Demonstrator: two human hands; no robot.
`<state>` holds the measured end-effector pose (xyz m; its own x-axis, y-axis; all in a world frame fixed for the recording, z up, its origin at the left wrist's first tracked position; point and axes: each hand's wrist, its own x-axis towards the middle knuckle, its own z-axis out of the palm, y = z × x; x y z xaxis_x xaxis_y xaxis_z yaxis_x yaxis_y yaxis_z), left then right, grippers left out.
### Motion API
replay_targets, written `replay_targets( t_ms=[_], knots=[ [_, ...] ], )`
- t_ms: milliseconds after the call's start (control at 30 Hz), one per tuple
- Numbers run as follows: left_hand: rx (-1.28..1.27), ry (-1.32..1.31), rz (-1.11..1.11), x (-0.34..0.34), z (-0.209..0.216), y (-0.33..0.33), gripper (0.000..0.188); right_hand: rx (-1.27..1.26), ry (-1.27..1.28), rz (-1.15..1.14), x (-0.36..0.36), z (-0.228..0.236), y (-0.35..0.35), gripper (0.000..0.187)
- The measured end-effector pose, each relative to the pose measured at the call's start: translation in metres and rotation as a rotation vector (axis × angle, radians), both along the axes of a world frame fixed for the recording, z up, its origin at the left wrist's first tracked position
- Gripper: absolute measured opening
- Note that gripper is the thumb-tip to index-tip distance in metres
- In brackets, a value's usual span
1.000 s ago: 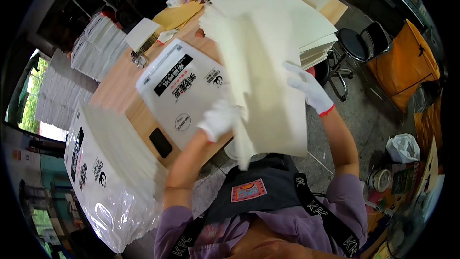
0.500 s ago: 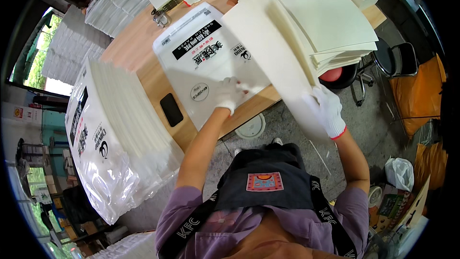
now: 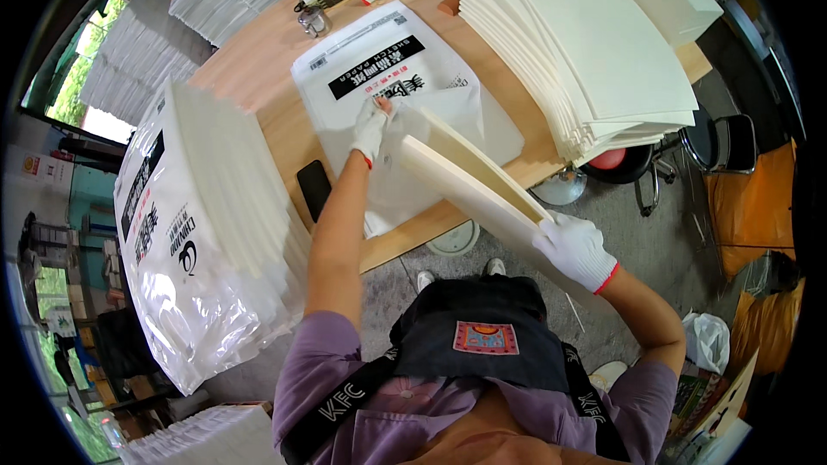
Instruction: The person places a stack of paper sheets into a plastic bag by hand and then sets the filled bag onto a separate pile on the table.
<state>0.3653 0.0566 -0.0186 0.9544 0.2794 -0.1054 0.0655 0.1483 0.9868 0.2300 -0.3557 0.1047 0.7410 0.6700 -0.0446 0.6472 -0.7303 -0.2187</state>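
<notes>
Head view: the left hand (image 3: 372,131), in a white glove, has its fingers bent closed on the raised top film of a printed plastic bag (image 3: 345,120), which lies flat on the wooden table (image 3: 250,77). The right hand (image 3: 577,251), gloved too, grips the near end of a curved bundle of cream paper (image 3: 465,194), fingers on top; that end is out past the table edge, above the floor. The bundle's far end is at the lifted film; whether it is inside the bag cannot be told. A black phone (image 3: 314,185) lies just left of the bag, near the left forearm, and a metal pot (image 3: 313,21) stands beyond it. Fanned cream sheets (image 3: 620,60) are stacked to the right, while filled bags (image 3: 207,293) are piled at the left.
</notes>
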Motion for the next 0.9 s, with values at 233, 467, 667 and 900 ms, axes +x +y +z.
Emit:
replay_targets(
  t_ms=[233,467,667,900],
  knots=[
    [0.645,-0.298,-0.165,-0.026,0.130,-0.068,0.017,-0.009,0.039,-0.007,0.015,0.036,0.018,0.026],
    [0.600,-0.424,-0.037,-0.065,0.169,-0.093,0.019,0.061,0.095,0.043,0.042,0.047,0.069,0.032],
    [0.193,-0.341,0.084,-0.091,0.115,-0.058,0.015,0.699,0.903,-0.201,0.096,0.010,0.044,0.027],
    [0.870,-0.797,-0.352,-0.108,0.158,-0.145,0.023,0.969,0.758,-0.251,0.111,-0.010,0.076,0.026]
  ],
)
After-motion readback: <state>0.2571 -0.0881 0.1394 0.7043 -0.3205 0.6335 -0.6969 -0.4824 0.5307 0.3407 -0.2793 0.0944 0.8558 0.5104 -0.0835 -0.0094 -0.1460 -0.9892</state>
